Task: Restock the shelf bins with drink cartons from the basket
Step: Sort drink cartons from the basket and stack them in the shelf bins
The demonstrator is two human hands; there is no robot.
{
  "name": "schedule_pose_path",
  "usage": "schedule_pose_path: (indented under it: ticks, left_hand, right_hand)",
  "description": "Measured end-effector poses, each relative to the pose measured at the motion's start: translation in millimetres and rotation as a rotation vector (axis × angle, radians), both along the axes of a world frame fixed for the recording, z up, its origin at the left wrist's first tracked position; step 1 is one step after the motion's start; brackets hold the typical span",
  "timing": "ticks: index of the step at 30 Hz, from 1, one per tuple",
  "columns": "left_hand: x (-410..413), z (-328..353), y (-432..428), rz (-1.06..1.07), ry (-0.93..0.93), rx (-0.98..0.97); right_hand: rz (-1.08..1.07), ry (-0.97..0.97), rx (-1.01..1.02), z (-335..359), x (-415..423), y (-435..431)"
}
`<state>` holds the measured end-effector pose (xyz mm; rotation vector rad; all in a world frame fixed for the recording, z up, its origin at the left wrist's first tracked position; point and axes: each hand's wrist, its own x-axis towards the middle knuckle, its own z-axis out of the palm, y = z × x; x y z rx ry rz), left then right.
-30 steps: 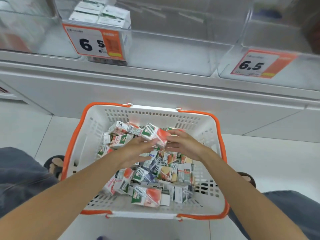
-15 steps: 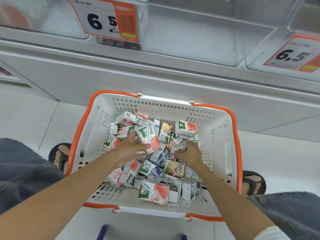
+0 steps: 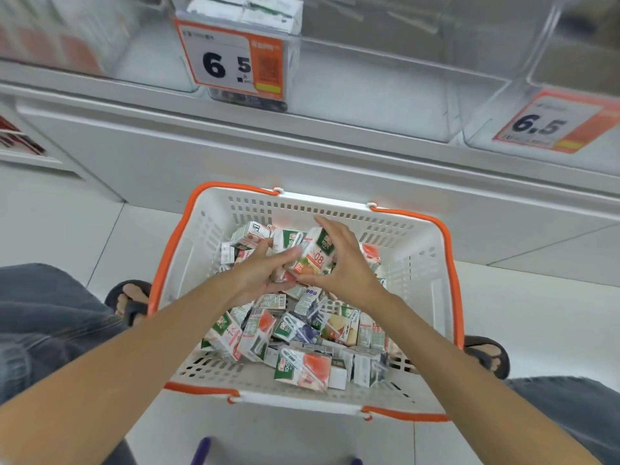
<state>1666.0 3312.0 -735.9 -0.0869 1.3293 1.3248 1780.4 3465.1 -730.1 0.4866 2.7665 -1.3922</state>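
One carton (image 3: 313,255) in left hand (image 3: 258,276) and right hand (image 3: 345,266), basket (image 3: 255,204) on pale tiled floor (image 3: 60,229), perhaps-plastic bins (image 3: 385,92) above

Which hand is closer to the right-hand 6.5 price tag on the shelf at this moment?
Right. The right hand is below and left of the price tag, over the basket; the left hand sits farther left, beyond the carton between them.

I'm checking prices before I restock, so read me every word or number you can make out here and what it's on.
"6 5": left price tag, on a shelf bin.
"6.5": right price tag.
"100%", "08": held carton.
"100%": front carton in the basket.
Small print on tags and other cartons: too blurred to read.
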Motion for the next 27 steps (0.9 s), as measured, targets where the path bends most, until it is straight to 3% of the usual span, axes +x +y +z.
schedule_pose_path:
  ticks: [12,14,20,24,27]
  left_hand:
    - [-2,112,27,0.078,0.094,0.314]
    - [1,138,45,0.098,0.201,0.342]
    - [22,210,116,0.136,0.868,0.266]
    - [31,236,149,0.115,0.900,0.323]
    - [32,239,165,0.094,0.888,0.310]
  right_hand:
    - [-0.141,0.088,-0.382,149,4,39]
    - [-0.205,0.120,-0.325,178,15,52]
    - [-0.382,0.326,0.063,272,59,137]
    - [-0.480,0.424,0.250,305,71,196]
    - [-0.436,0.325,0.319,305,58,228]
